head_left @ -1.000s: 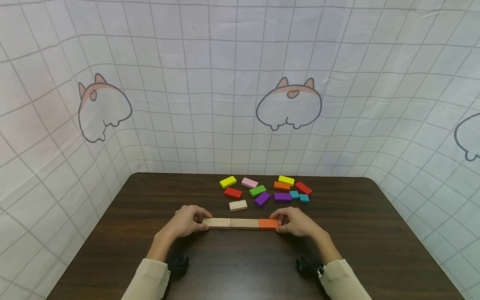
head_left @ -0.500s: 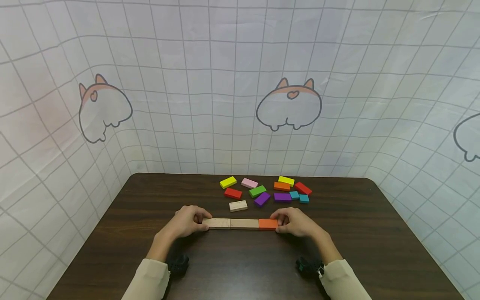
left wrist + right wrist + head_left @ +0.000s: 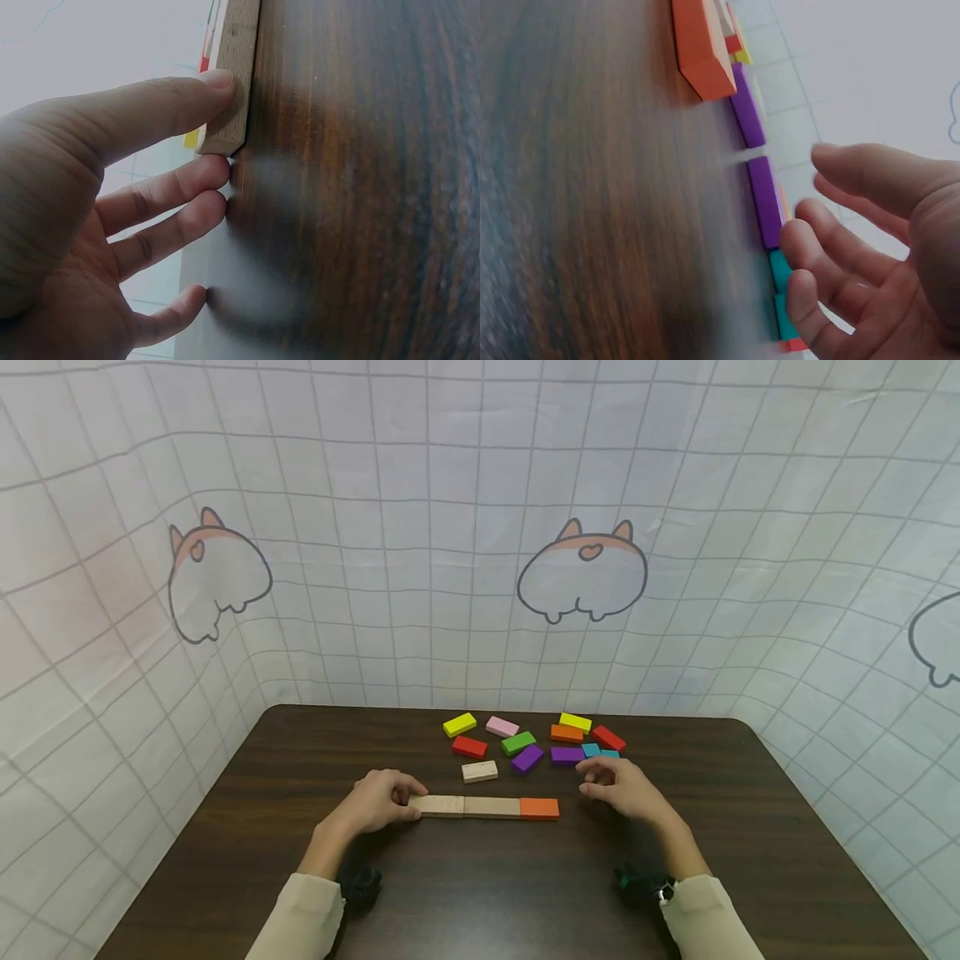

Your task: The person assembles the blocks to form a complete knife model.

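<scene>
Three blocks lie end to end in a row: two plain wooden ones, the left block (image 3: 442, 807) and the middle block (image 3: 492, 808), then an orange block (image 3: 539, 809). My left hand (image 3: 375, 802) pinches the outer end of the left wooden block. In the left wrist view the thumb (image 3: 172, 105) presses the near face of that wooden block (image 3: 238, 45), and the index finger is hidden behind it. Right of the orange block, my right hand (image 3: 626, 789) holds nothing, fingers loosely bent, near a purple block (image 3: 567, 756) and two teal blocks (image 3: 610, 754).
Behind the row lie a loose wooden block (image 3: 479, 772), a second purple block (image 3: 527, 759), a green block (image 3: 518, 743), a pink block (image 3: 502, 727) and several red, yellow and orange ones. A white grid-patterned curtain (image 3: 435, 652) borders the dark table (image 3: 480, 885).
My right hand has let go of the orange block's end and moved right and slightly away. The left hand stays on the wooden block, and the row holds its place.
</scene>
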Demonstrator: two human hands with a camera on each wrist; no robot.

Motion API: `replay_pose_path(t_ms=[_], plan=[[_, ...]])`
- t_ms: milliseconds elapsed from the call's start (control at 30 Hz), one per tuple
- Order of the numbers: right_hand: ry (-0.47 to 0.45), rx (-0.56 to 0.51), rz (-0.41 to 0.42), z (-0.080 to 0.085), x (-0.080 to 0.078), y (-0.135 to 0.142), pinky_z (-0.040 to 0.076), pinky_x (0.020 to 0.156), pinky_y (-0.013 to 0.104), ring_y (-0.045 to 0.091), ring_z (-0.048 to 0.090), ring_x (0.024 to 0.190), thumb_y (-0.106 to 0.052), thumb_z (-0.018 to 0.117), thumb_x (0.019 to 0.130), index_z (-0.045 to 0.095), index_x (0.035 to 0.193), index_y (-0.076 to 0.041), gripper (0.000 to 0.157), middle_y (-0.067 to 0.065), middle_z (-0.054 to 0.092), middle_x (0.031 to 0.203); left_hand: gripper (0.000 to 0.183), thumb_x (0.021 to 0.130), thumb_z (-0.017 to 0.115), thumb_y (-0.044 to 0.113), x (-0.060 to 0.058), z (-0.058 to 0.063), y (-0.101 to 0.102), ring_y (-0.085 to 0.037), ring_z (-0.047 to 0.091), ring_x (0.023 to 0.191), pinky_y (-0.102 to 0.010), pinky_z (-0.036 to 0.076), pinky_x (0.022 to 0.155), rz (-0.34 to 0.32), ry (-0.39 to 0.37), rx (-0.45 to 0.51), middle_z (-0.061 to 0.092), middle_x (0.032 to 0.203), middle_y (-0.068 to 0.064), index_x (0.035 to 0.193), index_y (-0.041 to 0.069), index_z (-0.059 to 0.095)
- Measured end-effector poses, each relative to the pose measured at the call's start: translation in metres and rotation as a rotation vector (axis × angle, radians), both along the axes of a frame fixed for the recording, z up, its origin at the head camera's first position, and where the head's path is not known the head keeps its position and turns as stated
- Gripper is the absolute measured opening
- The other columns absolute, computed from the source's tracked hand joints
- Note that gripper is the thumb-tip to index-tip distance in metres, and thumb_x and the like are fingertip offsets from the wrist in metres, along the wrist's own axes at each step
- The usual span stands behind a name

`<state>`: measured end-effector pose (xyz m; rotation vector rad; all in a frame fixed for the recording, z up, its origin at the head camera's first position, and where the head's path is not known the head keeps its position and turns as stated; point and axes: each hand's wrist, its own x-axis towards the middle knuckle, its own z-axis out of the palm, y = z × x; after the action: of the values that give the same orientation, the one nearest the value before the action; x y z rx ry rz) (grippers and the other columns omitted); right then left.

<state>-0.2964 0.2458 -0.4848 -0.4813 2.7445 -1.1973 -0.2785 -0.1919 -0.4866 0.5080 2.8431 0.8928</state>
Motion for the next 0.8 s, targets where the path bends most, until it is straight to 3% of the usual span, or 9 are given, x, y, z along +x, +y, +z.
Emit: replay_pose_path(t_ms=[133,267,533,800], plan=[[0.013,-0.015,-0.065,0.002,-0.005,0.005,0.051,0.073,0.034,0.022,0.063,0.09,-0.023,0.072,0.096,0.064,0.133,-0.007,0.041,0.014,0.067,0.117,0.023,0.086,0.084,0.026,-0.002,0.002,0.001,-0.011,0.052,0.069,-0.043,0.036,0.081,0.009,0.005,0.002,0.062,0.077,0.009,0.109,0.025,0.079],[0.014,-0.007,-0.078,0.003,-0.013,0.009,0.052,0.075,0.034,0.026,0.064,0.096,-0.019,0.072,0.097,0.062,0.136,-0.008,0.043,0.019,0.066,0.128,0.023,0.086,0.084,0.027,-0.003,0.002,0.001,-0.011,0.053,0.07,-0.042,0.037,0.082,0.008,0.002,-0.003,0.063,0.078,0.009,0.108,0.026,0.079],[0.053,0.07,-0.01,0.003,-0.039,0.011,0.053,0.073,0.036,0.026,0.063,0.089,-0.012,0.074,0.094,0.062,0.137,-0.007,0.045,0.02,0.064,0.136,0.022,0.085,0.084,0.025,-0.002,-0.002,0.0,-0.012,0.052,0.067,-0.038,0.036,0.075,0.01,-0.003,0.011,0.061,0.076,0.007,0.107,0.025,0.079],[0.08,0.167,0.035,0.005,-0.057,0.009,0.052,0.093,0.052,0.031,0.061,0.102,-0.011,0.076,0.092,0.065,0.134,-0.005,0.045,0.018,0.065,0.132,0.022,0.086,0.084,0.025,0.0,-0.003,0.001,-0.011,0.052,0.067,-0.041,0.036,0.079,0.005,0.005,0.004,0.061,0.076,0.009,0.108,0.026,0.079]])
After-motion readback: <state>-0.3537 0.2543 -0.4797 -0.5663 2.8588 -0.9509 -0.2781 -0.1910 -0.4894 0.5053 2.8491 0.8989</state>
